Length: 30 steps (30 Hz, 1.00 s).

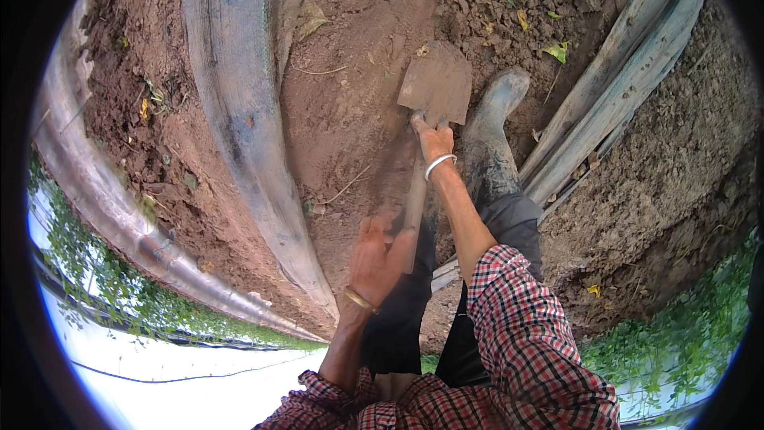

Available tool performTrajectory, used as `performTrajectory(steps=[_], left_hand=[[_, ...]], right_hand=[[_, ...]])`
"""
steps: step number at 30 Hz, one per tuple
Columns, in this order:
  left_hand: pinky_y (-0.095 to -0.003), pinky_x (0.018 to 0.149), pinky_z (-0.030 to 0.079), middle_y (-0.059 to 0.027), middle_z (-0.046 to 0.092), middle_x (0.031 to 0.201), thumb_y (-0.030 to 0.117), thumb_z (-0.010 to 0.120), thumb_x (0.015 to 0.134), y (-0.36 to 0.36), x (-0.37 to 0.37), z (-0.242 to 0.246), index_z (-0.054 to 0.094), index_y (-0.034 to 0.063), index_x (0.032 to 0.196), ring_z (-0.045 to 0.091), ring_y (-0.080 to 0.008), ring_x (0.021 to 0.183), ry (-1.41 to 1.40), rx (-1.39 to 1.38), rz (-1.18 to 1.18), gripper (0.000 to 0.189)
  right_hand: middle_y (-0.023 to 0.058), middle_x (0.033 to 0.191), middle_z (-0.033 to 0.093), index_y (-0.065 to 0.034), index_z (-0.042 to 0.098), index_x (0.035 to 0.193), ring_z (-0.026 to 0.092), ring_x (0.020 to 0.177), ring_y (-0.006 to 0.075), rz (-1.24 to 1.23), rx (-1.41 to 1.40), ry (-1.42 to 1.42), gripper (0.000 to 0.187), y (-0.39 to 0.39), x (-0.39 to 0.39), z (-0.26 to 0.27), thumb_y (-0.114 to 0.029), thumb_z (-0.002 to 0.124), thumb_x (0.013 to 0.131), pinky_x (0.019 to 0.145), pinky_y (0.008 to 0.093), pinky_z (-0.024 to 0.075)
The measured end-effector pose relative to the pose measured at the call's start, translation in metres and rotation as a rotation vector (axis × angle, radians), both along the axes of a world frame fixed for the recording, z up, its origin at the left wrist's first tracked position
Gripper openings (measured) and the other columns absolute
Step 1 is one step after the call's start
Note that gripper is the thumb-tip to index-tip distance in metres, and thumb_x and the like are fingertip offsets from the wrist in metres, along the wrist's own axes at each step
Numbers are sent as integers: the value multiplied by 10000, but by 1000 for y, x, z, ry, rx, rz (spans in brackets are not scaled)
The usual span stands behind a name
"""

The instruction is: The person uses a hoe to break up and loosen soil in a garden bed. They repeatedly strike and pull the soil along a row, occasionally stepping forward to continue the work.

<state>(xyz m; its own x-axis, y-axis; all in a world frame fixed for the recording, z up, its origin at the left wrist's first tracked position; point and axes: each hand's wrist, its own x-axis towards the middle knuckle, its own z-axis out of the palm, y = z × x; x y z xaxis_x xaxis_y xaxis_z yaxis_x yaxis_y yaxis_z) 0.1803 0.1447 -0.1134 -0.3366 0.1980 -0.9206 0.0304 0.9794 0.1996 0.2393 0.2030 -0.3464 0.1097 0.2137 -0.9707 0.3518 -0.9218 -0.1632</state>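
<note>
A spade with a soil-coated metal blade [437,80] lies blade-forward over the soil, its wooden shaft [415,206] running back between my arms. My right hand [436,140], with a silver-coloured bangle at the wrist, is closed around the spade just behind the blade. Motion blurs my left hand [376,260], which wears a yellowish bangle. Its fingers are spread from the thumb beside the rear end of the shaft; whether the thumb touches the wood is unclear.
A muddy rubber boot [492,131] stands right of the spade. Long folded strips of woven sheeting [239,83] lie left, and more sheeting [621,71] lies right. Loose clods [477,6] are ahead. Green plants [674,334] border both sides.
</note>
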Motion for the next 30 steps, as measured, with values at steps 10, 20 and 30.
performTrajectory(steps=[10,20,30], left_hand=[[-572,725,484,-259,672,913,357,500,995,-75,67,-102,571,48,1073,642,-479,853,152,-427,-242,326],[-537,653,469,-311,619,805,346,460,1018,-60,83,-191,627,-41,955,616,-503,784,46,-22,119,427],[-366,564,415,-38,479,608,346,623,974,-2,94,-159,624,-33,847,462,-153,597,32,90,545,400]], right_hand=[[82,637,594,32,658,863,537,486,201,-308,-159,108,233,-13,-3,-38,-163,775,815,434,409,426],[143,749,664,78,640,842,641,620,266,274,377,-217,310,40,3,-98,-183,798,785,572,399,494],[29,579,498,-84,478,700,467,411,167,-127,-13,151,329,130,-21,-66,-178,750,860,360,339,359]])
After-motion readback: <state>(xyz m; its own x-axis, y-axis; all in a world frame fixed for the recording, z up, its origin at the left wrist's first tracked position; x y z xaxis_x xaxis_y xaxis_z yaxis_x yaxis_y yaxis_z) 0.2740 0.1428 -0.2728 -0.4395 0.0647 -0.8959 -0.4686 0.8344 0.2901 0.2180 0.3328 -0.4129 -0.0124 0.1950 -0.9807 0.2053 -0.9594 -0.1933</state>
